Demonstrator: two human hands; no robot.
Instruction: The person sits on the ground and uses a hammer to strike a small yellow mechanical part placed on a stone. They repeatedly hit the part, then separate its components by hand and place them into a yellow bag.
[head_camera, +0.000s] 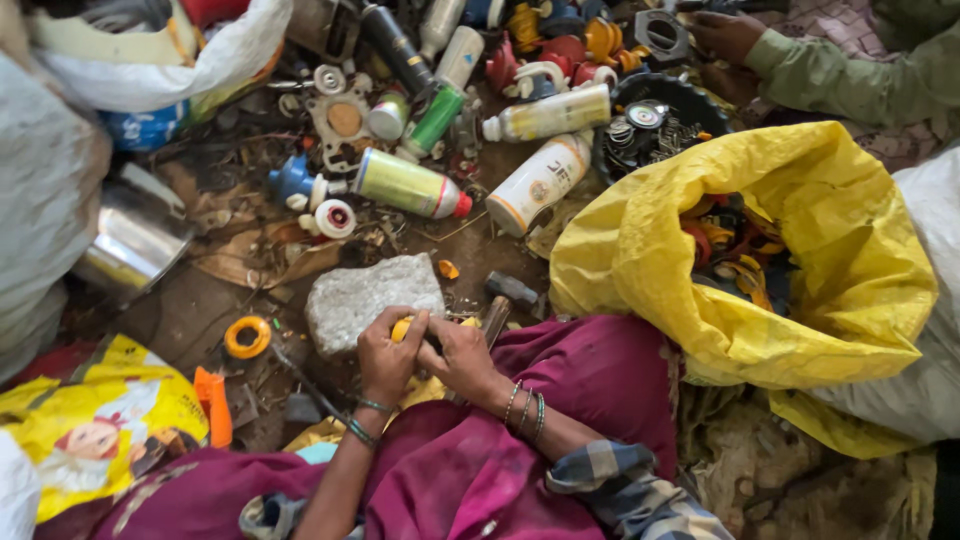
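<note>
1. Yellow plastic piece (401, 327), small and rounded, sits right between both hands, low in the middle of the view and just in front of the grey stone block (372, 297). Only a sliver of it shows; the rest is hidden by fingers, so I can't tell its full shape.
2. Left hand (388, 352) is curled over it from the left, fingers closed on the piece.
3. Right hand (462, 356) comes in from the right, fingertips pinching the same piece, so the two hands are pressed together around it. Bangles on both wrists.
4. Both forearms rest over a magenta cloth (560, 400) covering the lap.
5. Just behind the right hand there's a hammer (505, 298) lying on the dirt floor, dark head up, handle towards the hands.
6. An orange plastic ring (247, 337) lies to the left of the stone, well apart from the hands.
7. To the right, a big yellow sack (800, 250) gapes open with red, yellow and dark plastic bits inside.
8. Further back it's a pile of spray cans (410, 185), bottles and metal scrap.
9. Top right, another person's hand (728, 36) in a green sleeve is working at a black tray (700, 105) of metal parts.
</note>
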